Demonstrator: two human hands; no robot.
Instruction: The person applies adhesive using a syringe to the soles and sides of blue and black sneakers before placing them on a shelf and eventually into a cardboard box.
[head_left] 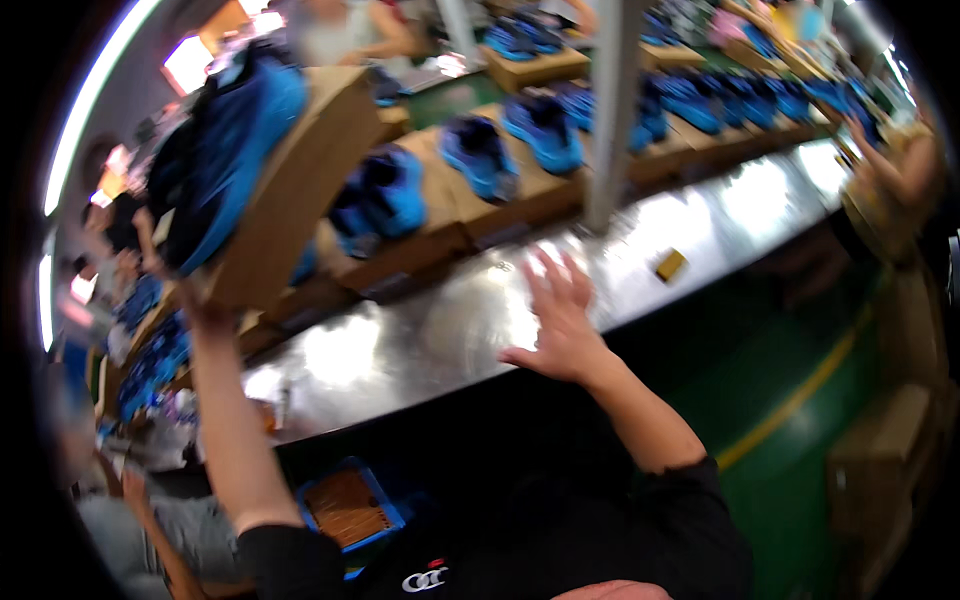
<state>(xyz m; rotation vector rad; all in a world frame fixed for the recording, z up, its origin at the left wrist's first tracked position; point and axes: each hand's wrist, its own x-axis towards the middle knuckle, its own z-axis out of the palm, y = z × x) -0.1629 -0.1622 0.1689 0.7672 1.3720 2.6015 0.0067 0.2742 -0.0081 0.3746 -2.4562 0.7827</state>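
My left hand [207, 308] grips the lower end of a raised brown cardboard box [300, 190], which is steeply tilted. Blue-and-black sneakers [225, 160] lie on the box's upper left side, blurred by motion. The fingers of that hand are partly hidden by the box. Over the shiny metal bench [420, 340] my right hand [562, 325] is stretched out, fingers spread, holding nothing. Just beyond it stands a row of cardboard boxes [435, 235] with blue sneakers [480, 155] on top.
A grey metal post [612, 120] rises through the row of boxes. On the bench lies a small yellow block [670, 264]. Other people work at the far side, left and right. Cardboard boxes [880, 440] stand on the green floor at right; a blue-framed stool [350, 505] is below.
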